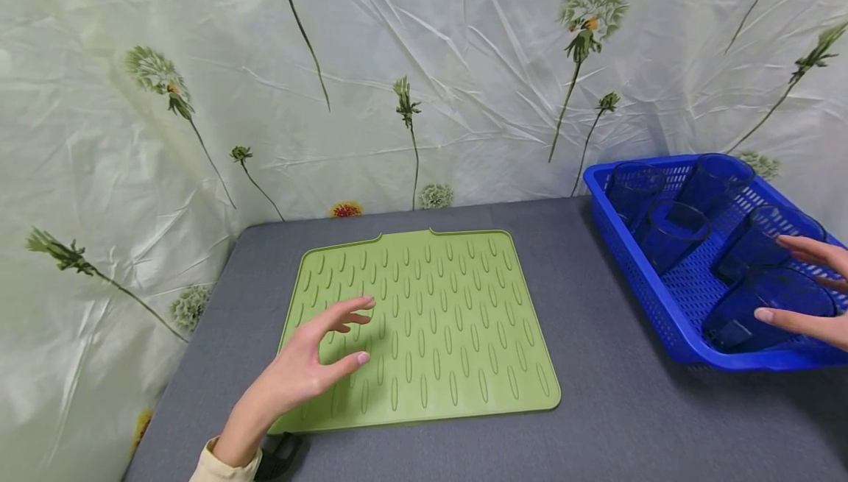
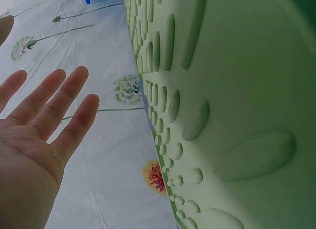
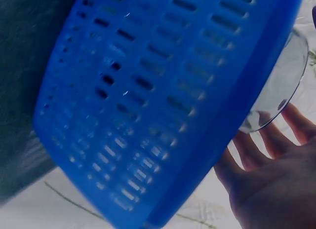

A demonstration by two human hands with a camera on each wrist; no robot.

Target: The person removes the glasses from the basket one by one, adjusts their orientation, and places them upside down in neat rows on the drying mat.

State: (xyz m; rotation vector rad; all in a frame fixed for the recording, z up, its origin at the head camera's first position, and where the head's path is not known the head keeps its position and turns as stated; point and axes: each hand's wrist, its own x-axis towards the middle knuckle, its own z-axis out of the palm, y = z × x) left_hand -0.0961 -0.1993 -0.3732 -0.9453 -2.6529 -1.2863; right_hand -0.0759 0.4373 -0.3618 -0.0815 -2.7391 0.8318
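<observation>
While both hands sit spread and holding nothing, I log the state of play as early: nothing has gone from basket to mat yet. Right hand [image 1: 811, 294]: fingers [image 1: 804, 246] straight and apart, reaching over the near end of the blue plastic basket [image 1: 636, 276], thumb just at the side of the nearest blue tumbler [image 1: 768, 309]. From the right wrist view I see fingertips [image 3: 249, 152] under the clear rim of a glass, touching or nearly so; no curl round it that I can make out, so I read no grip yet.

Left hand [image 1: 311, 364]: fingers [image 1: 351, 313] loosely spread, hovering over the left part of the green ridged drying mat [image 1: 450, 320]. The left wrist view shows the palm open, fingers [image 2: 74, 115] apart, nothing between them, and the mat's raised ribs close by.

Outward: five blue tumblers by my count, all lying or leaning inside the basket, which stands at the right edge of the grey surface [image 1: 596, 423]. The mat lies flat mid-surface, bare, well apart from the basket. A creased flower-print sheet [image 1: 424, 84] hangs behind.

Judgement: glasses all to be lifted, mat unused; the work in hand is a first reach, not yet a pick.
</observation>
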